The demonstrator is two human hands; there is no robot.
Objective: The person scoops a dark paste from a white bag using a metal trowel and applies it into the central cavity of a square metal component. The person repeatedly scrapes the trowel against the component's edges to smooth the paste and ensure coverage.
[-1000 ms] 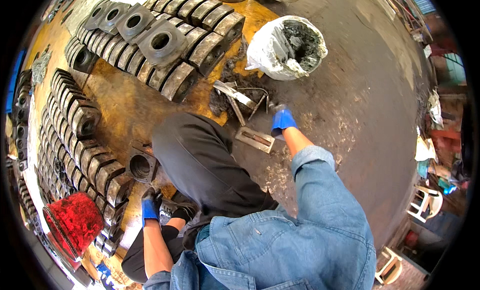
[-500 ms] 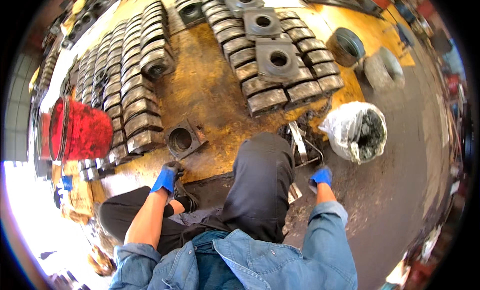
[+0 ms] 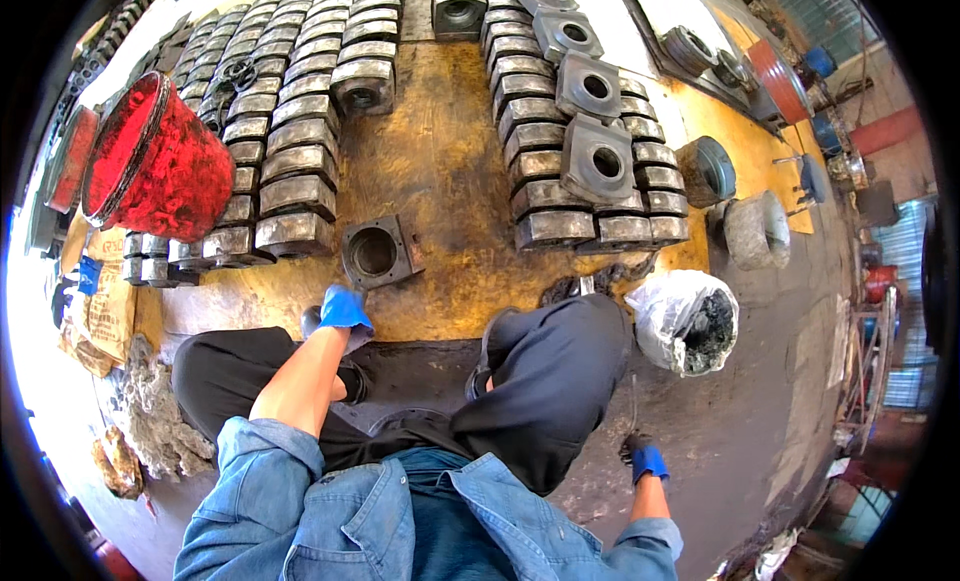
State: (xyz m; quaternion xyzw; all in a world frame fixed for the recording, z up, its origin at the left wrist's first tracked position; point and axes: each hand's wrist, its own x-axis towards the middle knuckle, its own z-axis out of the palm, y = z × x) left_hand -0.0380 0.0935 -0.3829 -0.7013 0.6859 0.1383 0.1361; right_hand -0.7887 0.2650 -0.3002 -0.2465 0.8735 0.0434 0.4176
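Note:
My left hand point(image 3: 345, 314), in a glove with a blue cuff, is just in front of a square metal casting point(image 3: 375, 253) with a round bore. The casting lies on the stained yellow floor board point(image 3: 420, 181). The cuff hides most of that hand's fingers, so whether they hold anything is unclear. Out to the right, low over the dark floor, my right hand point(image 3: 643, 456) is closed around a thin metal rod point(image 3: 634, 401) that points away from me. Its glove is dark at the fingers and blue at the cuff.
Curved metal blocks stand in long rows at left point(image 3: 297, 196) and right point(image 3: 555, 226); several square bored plates point(image 3: 600, 161) lie on the right rows. A red bucket point(image 3: 170, 171) is at left. A white-lined bucket point(image 3: 650, 311) of dark material stands beside my right knee.
My right hand has drawn back toward me with the thin rod, away from the white-lined bucket. My right knee has swung outward to the right. The view has shifted.

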